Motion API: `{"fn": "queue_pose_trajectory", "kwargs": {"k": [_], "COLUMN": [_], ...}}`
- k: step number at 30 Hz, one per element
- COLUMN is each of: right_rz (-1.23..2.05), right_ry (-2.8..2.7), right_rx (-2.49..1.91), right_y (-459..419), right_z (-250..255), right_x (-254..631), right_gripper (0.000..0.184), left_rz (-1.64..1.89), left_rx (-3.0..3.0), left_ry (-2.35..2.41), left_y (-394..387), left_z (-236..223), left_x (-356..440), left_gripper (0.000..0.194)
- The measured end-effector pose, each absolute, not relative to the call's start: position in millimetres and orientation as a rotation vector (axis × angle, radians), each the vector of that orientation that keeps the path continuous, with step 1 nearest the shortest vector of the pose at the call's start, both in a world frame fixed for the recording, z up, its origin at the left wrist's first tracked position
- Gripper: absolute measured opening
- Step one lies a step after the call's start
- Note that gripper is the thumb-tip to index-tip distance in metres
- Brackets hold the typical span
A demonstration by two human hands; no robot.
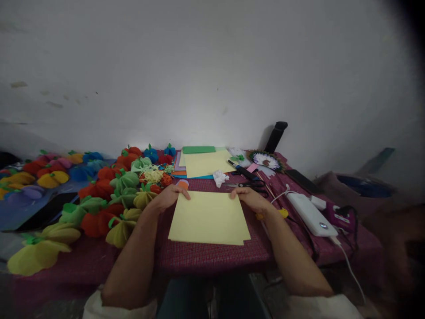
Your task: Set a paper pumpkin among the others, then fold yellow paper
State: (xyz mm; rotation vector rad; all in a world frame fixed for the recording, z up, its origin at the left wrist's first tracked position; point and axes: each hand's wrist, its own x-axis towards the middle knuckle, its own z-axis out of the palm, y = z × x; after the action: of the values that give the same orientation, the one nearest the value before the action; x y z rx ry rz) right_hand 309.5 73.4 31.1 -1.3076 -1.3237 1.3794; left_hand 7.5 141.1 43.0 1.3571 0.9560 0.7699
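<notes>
Yellow sheets [209, 217], lower centre of frame: my left hand [170, 197] and right hand [254, 200] pinch the upper corners, probably to hold them flat.

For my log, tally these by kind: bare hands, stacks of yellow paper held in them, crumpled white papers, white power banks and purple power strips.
Bare hands (left hand, right hand): 2
Held yellow paper stack: 1
Crumpled white paper: 1
White power bank: 1
Purple power strip: 1
Total: 6
</notes>
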Motion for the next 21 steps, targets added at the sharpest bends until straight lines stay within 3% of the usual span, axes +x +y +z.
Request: {"fn": "queue_pose_trajectory", "kwargs": {"k": [6,14,21], "right_rz": [1.163,0.981,0.931], "right_ry": [-1.768,-1.903,-1.964], "right_rx": [-1.436,-1.566,-1.583], "right_y": [82,93,91], "right_z": [19,3,9], "right_x": [316,323,318], "right_gripper": [0.018,0.033,0.035], "left_rz": [0.949,0.522,0.467], "left_rx": [1.528,2.629,2.665], "left_ry": [1.091,0.922,0.800], "left_y": [143,111,95], "left_z": [51,38,30], "left_x": [18,54,67], "left_gripper": [0.024,0.042,0.045]}}
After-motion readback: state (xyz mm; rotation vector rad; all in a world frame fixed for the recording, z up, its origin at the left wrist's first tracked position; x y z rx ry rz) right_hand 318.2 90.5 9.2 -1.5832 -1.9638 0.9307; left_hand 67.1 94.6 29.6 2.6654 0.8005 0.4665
